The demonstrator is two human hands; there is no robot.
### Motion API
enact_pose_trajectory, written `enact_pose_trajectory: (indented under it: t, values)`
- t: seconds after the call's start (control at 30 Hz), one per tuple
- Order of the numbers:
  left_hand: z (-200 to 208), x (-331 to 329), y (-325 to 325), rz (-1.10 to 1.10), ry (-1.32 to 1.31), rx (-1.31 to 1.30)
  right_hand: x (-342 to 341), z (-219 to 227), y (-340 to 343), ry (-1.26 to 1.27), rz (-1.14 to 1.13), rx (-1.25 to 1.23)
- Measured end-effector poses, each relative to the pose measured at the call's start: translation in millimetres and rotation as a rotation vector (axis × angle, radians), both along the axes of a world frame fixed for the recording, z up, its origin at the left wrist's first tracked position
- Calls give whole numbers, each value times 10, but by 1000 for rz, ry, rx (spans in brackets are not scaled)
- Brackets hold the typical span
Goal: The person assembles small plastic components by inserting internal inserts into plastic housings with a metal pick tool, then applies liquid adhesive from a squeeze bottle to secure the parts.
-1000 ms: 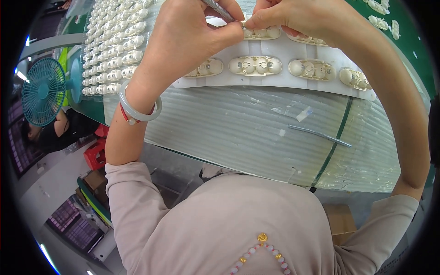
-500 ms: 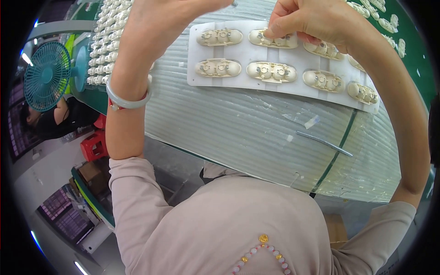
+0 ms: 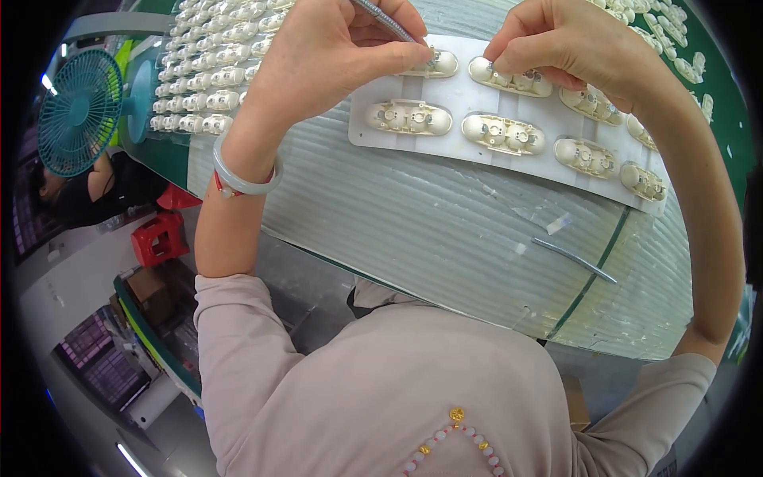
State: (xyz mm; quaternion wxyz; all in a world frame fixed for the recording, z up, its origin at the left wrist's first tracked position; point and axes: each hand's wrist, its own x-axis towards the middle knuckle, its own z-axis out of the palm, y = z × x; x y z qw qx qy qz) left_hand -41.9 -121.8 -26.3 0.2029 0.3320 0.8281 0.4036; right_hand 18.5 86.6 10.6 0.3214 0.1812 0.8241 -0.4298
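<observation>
1. Currently, the left hand (image 3: 334, 60) curls its fingers around a grey coiled spring (image 3: 383, 20), the thumb tip near the spring's near end, over the leftmost far-row shell (image 3: 443, 66).
2. The right hand (image 3: 568, 49) has thumb and forefinger pressed together at the left end of the neighbouring shell (image 3: 531, 82); whether they pinch anything small, one cannot tell.
3. Both cream shells lie on a white board (image 3: 373, 86), behind its near row.
4. Nearer, toward the right, a thin metal rod (image 3: 574, 259) rests on the table (image 3: 381, 211).
5. Far left, more cream parts (image 3: 199, 79) sit in rows.
</observation>
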Motion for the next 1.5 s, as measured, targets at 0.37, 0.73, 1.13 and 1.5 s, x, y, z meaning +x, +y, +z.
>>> enact_pose_trajectory:
  t: [0.37,0.73,1.13,1.5]
  values:
    - [227,28,97,52,-231,49,3,40,-2,0,45,46]
    - [298,65,173,29,-11,-133,-2,64,5,-23,55,22]
    - [284,63,143,18,-30,-114,-40,102,-172,86,108,93]
    - [-78,-152,158,-307,165,390,-99,-76,-267,151,126,-54]
